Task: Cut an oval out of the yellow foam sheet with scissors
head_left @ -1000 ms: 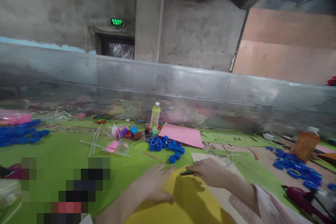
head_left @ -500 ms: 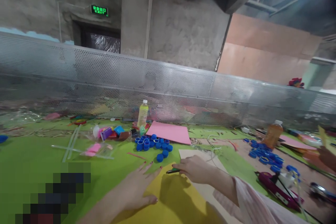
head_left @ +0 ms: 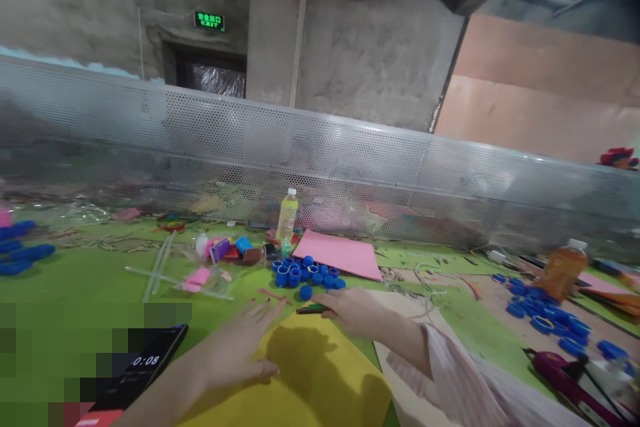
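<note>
Since the earlier frame, both hands, the yellow sheet (head_left: 320, 377) and the pen (head_left: 310, 309) have shifted left relative to the blue caps (head_left: 317, 277), which lie just past the sheet's far corner. The left hand (head_left: 245, 337) is spread flat, fingers wide, on the sheet's left side, gripping nothing. The right hand (head_left: 345, 310) has a narrow grip, fingers around the pen at that corner. The sheet lies on the table (head_left: 95, 280), beside a beige sheet (head_left: 413, 303). No marks or cuts show on its visible part, so work on it seems barely started.
</note>
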Motion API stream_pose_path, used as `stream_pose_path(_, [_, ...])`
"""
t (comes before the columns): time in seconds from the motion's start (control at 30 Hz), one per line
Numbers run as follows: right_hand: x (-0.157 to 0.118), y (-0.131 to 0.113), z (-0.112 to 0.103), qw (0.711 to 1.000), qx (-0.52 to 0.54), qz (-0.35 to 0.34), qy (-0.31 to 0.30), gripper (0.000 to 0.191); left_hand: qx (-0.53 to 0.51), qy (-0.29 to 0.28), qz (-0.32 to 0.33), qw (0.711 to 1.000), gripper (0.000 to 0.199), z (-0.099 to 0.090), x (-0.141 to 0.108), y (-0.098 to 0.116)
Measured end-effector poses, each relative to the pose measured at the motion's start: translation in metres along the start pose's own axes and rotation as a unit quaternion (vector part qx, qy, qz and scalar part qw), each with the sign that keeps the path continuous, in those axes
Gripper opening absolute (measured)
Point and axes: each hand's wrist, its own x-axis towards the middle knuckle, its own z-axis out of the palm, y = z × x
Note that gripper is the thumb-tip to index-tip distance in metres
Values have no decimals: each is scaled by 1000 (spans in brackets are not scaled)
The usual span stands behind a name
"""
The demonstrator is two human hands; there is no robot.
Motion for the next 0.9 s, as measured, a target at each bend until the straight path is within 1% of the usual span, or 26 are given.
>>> stream_pose_path(0.1, [7, -1, 2, 1000, 10, -14, -4, 28, -8, -34, -33, 999, 96, -4, 6, -2])
stream_pose_path(0.17, [10, -1, 6, 999, 16, -32, -7, 24, -12, -40, -47, 998, 100, -2, 8, 0])
stream_pose_path(0.37, [11, 11, 23, 998, 27, -60, 20, 25, -18, -31, -99, 994, 101, 15, 9, 10])
stream_pose_path(0.47, [8, 15, 34, 997, 29, -59, 41, 25, -29, -36, -119, 992, 103, 18, 12, 16])
stream_pose_path(0.57, [2, 13, 46, 996, 25, -60, 61, 26, -35, -47, -140, 988, 105, 19, 17, 18])
stream_pose_path(0.7, [-8, 5, 62, 994, 15, -77, 80, 28, -50, -49, -180, 981, 116, 24, 26, 15])
stream_pose_path(0.77, [-12, 3, 68, 991, 8, -89, 98, 29, -64, -46, -194, 978, 115, 28, 29, 12])
stream_pose_path(0.9, [-15, 2, 74, 983, 0, -120, 142, 31, -83, -39, -208, 974, 105, 32, 31, 10])
